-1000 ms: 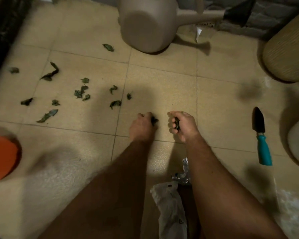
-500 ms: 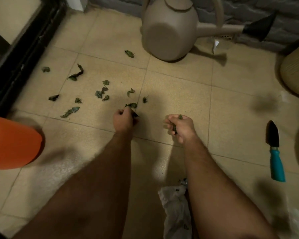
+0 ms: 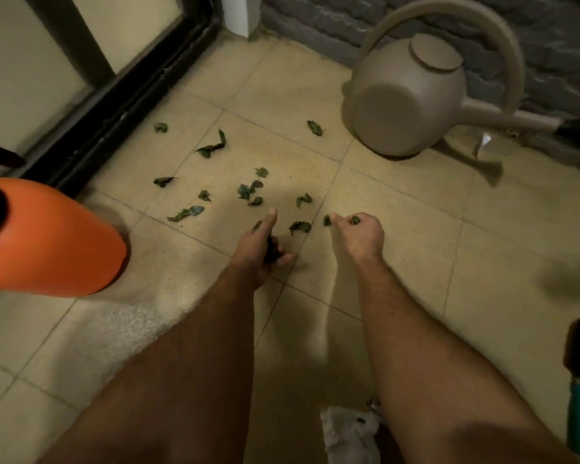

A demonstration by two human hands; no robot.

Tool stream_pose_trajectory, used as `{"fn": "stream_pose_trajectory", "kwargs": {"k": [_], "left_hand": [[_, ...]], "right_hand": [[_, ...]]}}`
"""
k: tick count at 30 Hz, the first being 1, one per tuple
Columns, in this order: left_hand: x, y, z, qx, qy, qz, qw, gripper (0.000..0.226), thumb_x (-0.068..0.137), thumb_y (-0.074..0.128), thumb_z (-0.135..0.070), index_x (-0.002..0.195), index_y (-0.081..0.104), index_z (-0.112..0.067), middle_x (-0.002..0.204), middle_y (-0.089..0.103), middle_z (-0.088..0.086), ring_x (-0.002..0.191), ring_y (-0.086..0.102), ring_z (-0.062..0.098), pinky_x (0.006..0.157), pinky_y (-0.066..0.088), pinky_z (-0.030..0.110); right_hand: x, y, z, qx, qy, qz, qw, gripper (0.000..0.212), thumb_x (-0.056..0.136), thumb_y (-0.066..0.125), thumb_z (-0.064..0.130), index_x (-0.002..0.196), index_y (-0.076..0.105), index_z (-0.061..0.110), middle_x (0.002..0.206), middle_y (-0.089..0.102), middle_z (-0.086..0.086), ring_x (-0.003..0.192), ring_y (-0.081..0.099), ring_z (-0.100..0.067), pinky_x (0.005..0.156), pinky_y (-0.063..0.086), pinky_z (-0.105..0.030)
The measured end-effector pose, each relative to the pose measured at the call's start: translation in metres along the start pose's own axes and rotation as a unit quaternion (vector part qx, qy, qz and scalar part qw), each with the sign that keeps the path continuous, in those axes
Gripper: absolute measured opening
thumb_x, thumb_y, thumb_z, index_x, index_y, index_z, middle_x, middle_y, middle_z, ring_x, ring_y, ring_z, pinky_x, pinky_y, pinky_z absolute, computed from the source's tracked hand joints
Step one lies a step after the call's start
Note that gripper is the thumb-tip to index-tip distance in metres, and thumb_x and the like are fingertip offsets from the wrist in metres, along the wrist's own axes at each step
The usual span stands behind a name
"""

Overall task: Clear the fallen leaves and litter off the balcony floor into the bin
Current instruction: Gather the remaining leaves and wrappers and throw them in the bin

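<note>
Right hand [image 3: 357, 234] is curled into a fist, with bits of leaf poking out between the knuckles, plus one at the fingertips. Left hand [image 3: 260, 244] has a dark clump of leaves tucked in the palm, thumb around it, index finger stretched forward toward the next pieces.

Compared with a second ago, both hands have crept up and to the left across the tiles, into the thick of the scattered leaves [image 3: 248, 190]. One leaf [image 3: 299, 226] now sits right between the hands, so I'd guess that's next.

Plenty left though: the main scatter lies just ahead, with a few strays toward the door frame [image 3: 114, 105] and one by the watering can [image 3: 406, 98]. The orange bin [image 3: 54, 239] lies on its side close by on the left, so emptying both handfuls shouldn't take much of a reach. White crumpled litter [image 3: 347, 433] is still down between the arms.
</note>
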State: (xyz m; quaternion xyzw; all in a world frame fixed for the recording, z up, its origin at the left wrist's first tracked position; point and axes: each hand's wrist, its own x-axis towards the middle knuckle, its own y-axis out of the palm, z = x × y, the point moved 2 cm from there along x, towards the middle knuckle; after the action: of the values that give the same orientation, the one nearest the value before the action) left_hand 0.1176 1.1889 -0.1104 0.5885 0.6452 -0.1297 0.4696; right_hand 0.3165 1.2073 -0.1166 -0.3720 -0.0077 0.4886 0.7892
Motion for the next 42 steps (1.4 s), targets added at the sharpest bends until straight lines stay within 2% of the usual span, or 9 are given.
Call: {"fn": "stream_pose_trajectory", "kwargs": {"k": [4,11,15,19,23,27,32,37,42], "left_hand": [[0.005,-0.004,-0.005,0.176,0.063,-0.089,0.978,0.043,0.091,0.062,-0.049,0.105,0.059,-0.008,0.097,0.059,0.011,0.082,0.065,0.024,0.072,0.061,0.038],[0.025,0.015,-0.01,0.473,0.228,-0.112,0.844,0.033,0.093,0.065,-0.029,0.123,0.06,-0.014,0.115,0.066,0.006,0.098,0.065,0.019,0.087,0.056,0.035],[0.039,0.04,-0.001,0.576,0.253,-0.069,0.774,0.047,0.092,0.066,-0.022,0.138,0.052,-0.021,0.125,0.062,0.006,0.112,0.06,0.022,0.098,0.052,0.041],[0.05,0.048,0.006,0.642,0.256,-0.072,0.719,0.033,0.093,0.064,-0.025,0.125,0.059,-0.023,0.119,0.056,0.005,0.106,0.056,0.021,0.094,0.051,0.037],[0.048,0.041,0.006,0.633,0.27,-0.101,0.718,0.022,0.097,0.058,-0.026,0.117,0.061,-0.017,0.115,0.054,0.006,0.1,0.055,0.02,0.09,0.052,0.036],[0.039,0.023,-0.008,0.551,0.271,-0.139,0.777,0.025,0.095,0.06,-0.027,0.114,0.062,-0.012,0.107,0.062,0.006,0.095,0.061,0.02,0.088,0.054,0.037],[0.03,-0.008,-0.04,0.386,0.259,-0.246,0.85,0.022,0.09,0.066,-0.026,0.107,0.061,-0.014,0.096,0.065,0.003,0.089,0.062,0.019,0.082,0.054,0.035],[0.022,-0.048,-0.065,0.307,0.283,-0.311,0.854,0.026,0.096,0.058,-0.025,0.12,0.059,-0.017,0.115,0.063,0.002,0.094,0.056,0.013,0.08,0.048,0.028],[0.019,-0.087,-0.07,0.369,0.28,-0.347,0.815,0.039,0.096,0.059,-0.036,0.133,0.054,-0.023,0.124,0.062,0.004,0.107,0.057,0.017,0.087,0.049,0.033]], "right_hand": [[0.01,0.01,0.01,-0.109,-0.016,0.006,0.994,0.038,0.083,0.073,0.05,0.073,0.058,0.016,0.067,0.057,0.003,0.063,0.052,-0.015,0.048,0.031,-0.024],[0.024,0.024,0.012,-0.166,-0.048,0.035,0.984,0.019,0.092,0.06,0.031,0.091,0.063,0.012,0.082,0.061,-0.004,0.076,0.057,-0.019,0.059,0.038,-0.026],[0.032,0.02,0.028,0.125,0.034,0.081,0.988,0.018,0.093,0.053,0.024,0.077,0.055,0.016,0.07,0.052,-0.002,0.059,0.046,-0.014,0.051,0.033,-0.025],[0.031,0.023,0.033,0.408,0.152,0.177,0.883,0.018,0.09,0.043,0.021,0.079,0.056,0.015,0.071,0.063,-0.007,0.054,0.055,-0.018,0.047,0.032,-0.024],[0.035,0.03,0.036,0.438,0.144,0.204,0.863,0.025,0.094,0.044,0.033,0.082,0.06,0.016,0.073,0.064,-0.004,0.056,0.057,-0.016,0.049,0.031,-0.023],[0.044,0.04,0.046,0.146,0.04,0.144,0.978,0.029,0.099,0.055,0.041,0.082,0.06,0.018,0.071,0.058,0.0,0.059,0.05,-0.012,0.048,0.036,-0.025],[0.044,0.059,0.052,-0.101,-0.131,0.132,0.977,0.022,0.094,0.063,0.035,0.107,0.062,0.016,0.101,0.064,0.0,0.092,0.059,-0.017,0.073,0.045,-0.029],[0.039,0.068,0.051,-0.231,-0.147,0.082,0.958,0.022,0.088,0.07,0.038,0.097,0.062,0.02,0.09,0.062,0.002,0.083,0.058,-0.017,0.065,0.042,-0.028],[0.039,0.085,0.065,-0.15,-0.186,0.139,0.961,0.008,0.09,0.063,0.023,0.089,0.064,0.015,0.082,0.061,0.0,0.077,0.056,-0.016,0.056,0.037,-0.022]]}}
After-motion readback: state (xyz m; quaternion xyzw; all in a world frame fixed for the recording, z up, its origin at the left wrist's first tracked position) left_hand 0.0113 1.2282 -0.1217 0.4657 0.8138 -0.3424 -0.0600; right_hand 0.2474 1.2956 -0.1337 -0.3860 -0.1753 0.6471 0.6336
